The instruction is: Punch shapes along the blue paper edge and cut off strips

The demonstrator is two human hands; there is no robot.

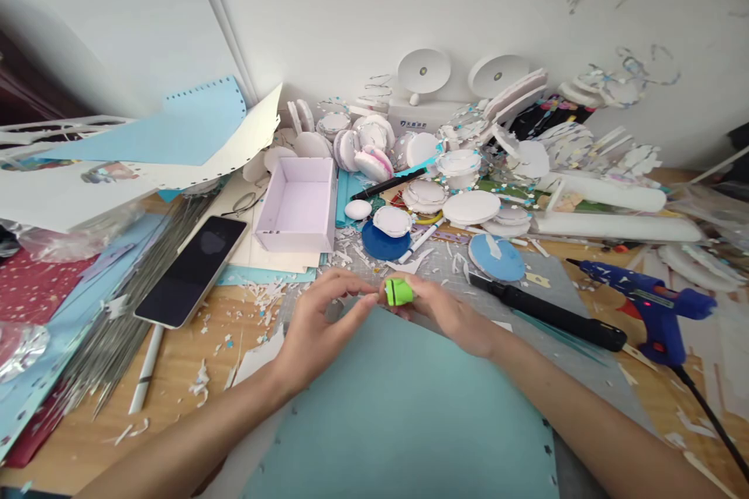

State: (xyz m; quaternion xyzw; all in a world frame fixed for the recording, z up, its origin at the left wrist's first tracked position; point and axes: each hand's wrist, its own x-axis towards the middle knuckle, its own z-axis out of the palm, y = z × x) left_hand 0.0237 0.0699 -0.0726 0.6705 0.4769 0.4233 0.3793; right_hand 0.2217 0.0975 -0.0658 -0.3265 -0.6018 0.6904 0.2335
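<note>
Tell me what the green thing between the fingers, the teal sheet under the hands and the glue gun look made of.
Green thing: likely plastic, bright and evenly coloured with a slight sheen. Teal sheet: matte card or paper, flat, with punched edge holes. Glue gun: glossy blue moulded plastic, highlights on its body.

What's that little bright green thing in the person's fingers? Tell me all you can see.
The green piece is small, bright lime and looks like plastic, with a darker groove across it. It lies sideways, pinched in the right hand, with fingertips of the left hand on its other end, above the far edge of the teal sheet.
</note>
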